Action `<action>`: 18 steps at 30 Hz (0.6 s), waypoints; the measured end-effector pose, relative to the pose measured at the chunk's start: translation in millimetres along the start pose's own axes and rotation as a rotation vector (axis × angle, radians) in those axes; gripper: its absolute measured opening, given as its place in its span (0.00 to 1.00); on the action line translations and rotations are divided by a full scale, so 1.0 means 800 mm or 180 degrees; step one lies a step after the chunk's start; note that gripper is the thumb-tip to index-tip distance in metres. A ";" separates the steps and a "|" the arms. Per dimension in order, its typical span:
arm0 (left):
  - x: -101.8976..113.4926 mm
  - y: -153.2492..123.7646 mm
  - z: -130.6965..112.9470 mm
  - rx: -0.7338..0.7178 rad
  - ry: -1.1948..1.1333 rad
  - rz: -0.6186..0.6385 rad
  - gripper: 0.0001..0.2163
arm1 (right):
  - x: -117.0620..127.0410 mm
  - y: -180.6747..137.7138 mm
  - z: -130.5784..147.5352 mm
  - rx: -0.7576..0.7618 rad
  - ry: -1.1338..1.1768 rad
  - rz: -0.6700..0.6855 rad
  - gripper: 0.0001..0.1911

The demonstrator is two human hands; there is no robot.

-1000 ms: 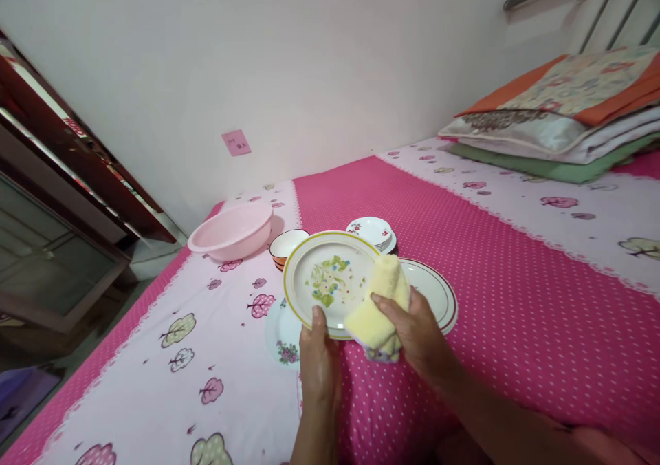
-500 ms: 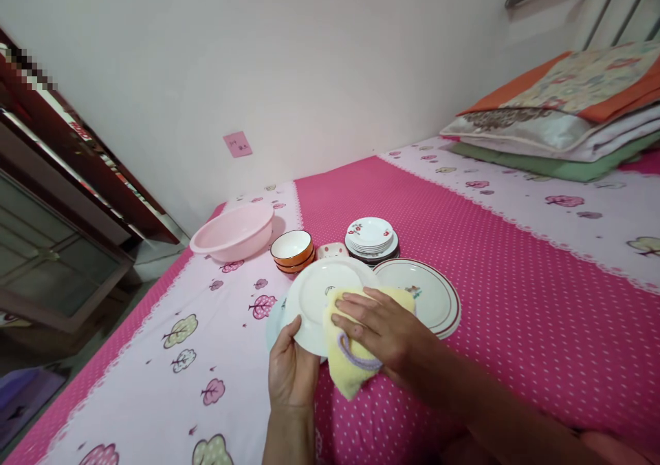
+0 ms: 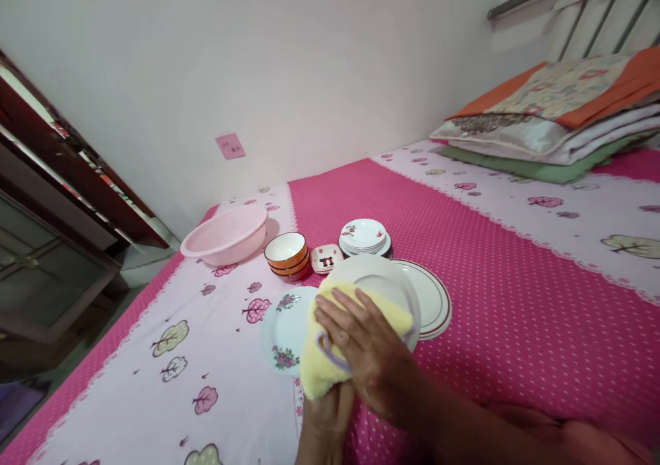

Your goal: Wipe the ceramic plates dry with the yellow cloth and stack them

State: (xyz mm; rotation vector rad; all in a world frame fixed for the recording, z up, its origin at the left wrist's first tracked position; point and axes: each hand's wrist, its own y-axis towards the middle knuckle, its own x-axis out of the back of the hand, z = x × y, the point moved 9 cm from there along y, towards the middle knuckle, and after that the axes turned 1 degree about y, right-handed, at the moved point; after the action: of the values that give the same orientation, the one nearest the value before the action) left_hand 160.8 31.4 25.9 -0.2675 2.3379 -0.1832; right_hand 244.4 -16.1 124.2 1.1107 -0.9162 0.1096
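Observation:
My left hand (image 3: 328,408) holds a white plate (image 3: 405,283) tilted up from its near edge; the fingers are mostly hidden behind the cloth and plate. My right hand (image 3: 364,344) presses a yellow cloth (image 3: 314,363) with a purple loop against the plate's face, fingers together over the fabric. To the left lies a pale plate with purple flowers (image 3: 281,331), partly covered by the cloth. A stack of white plates with brown rim lines (image 3: 436,300) shows behind the held plate's right side.
Beyond the plates stand stacked orange bowls (image 3: 287,255), a small square dish (image 3: 326,260) and stacked small flowered plates (image 3: 364,234). A pink basin (image 3: 227,241) sits near the wall. Folded bedding and pillows (image 3: 541,124) lie at the back right of the bed.
The held plate and cloth have turned and shifted, and the cloth now covers the plate's near left part and the left hand's fingers. More of the flowered plate and square dish shows.

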 end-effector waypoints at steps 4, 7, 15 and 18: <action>-0.019 -0.004 0.024 0.0014 -0.0007 0.0264 0.20 | 0.026 0.006 -0.046 -0.0227 0.0013 -0.0384 0.33; -0.018 -0.011 0.027 0.0244 -0.0178 0.0416 0.20 | 0.039 -0.001 -0.097 -0.0638 0.0028 -0.0627 0.33; 0.007 0.001 -0.019 0.0199 -0.0574 -0.0122 0.25 | 0.005 -0.027 -0.103 -0.0951 0.0035 -0.0499 0.39; 0.012 0.009 -0.028 0.0116 -0.0779 0.0023 0.28 | -0.015 -0.022 -0.057 -0.0664 0.0062 -0.0154 0.41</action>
State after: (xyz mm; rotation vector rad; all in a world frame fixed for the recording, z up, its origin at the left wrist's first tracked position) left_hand 136.8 37.2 33.5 -0.2486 2.0910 -0.1790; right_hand 272.0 16.0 97.5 0.9356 -0.8622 -0.0150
